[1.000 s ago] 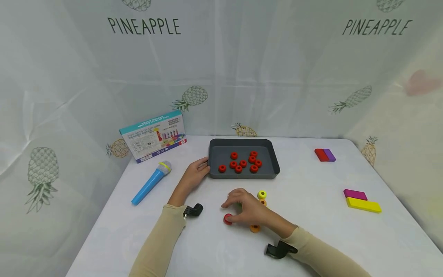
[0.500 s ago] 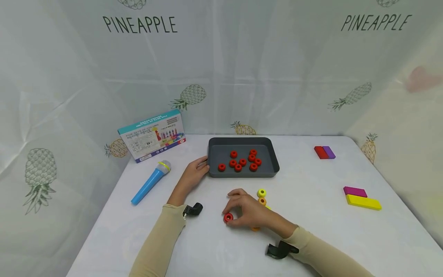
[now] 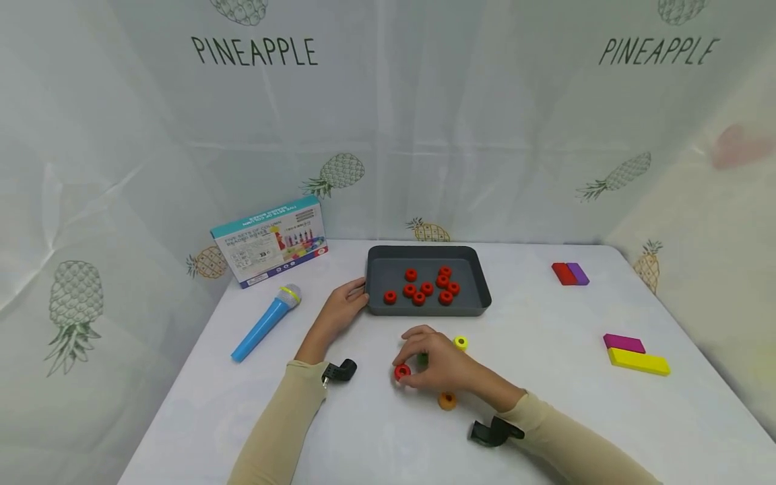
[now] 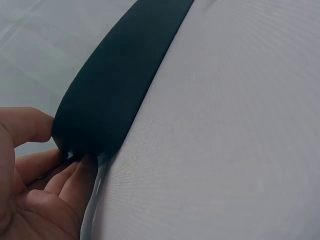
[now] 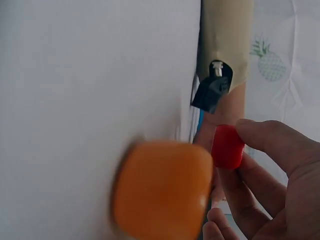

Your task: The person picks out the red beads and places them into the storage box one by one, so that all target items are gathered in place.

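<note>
Between thumb and fingers, my right hand pinches a red bead with a hole through it. The right wrist view shows that red bead at the fingertips, off the table. My left hand grips the left side of a dark grey tray; in the left wrist view its thumb and fingers hold the corner of the tray. Several red beads lie in the tray. An orange bead, a yellow bead and a partly hidden green bead are around my right hand.
To the left lies a blue toy microphone, with a printed box behind it. Red and purple blocks lie at the right back, magenta and yellow ones nearer. A pineapple-print cloth hangs behind.
My right thumb and fingers have closed on the red bead, and the hand has lifted it slightly from the table toward the tray. My left hand has stayed at the tray.
</note>
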Demonstrator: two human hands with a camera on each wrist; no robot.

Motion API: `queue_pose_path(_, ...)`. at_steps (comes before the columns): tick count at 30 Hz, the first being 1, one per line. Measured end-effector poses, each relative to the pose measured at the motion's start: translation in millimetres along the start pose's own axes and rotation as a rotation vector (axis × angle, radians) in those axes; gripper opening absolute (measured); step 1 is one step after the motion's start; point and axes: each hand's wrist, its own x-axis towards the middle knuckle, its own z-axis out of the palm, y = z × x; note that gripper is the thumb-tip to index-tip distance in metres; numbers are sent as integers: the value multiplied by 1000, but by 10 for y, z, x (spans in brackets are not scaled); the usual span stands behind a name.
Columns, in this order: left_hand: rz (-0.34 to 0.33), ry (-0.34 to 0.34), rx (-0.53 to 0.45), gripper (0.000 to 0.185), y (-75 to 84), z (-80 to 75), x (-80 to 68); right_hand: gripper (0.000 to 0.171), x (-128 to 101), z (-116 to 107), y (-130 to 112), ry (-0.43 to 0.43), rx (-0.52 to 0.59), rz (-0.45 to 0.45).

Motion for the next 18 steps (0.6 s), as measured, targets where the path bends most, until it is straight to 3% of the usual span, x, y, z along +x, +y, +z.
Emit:
queue_pose_path(9, 13, 6, -9, 53, -17, -12, -2, 20, 251, -195, 69, 11, 1, -29)
queue_pose_path(18, 41, 8, -19, 53, -50, 1, 17, 25, 571, -449, 147, 59, -10, 11)
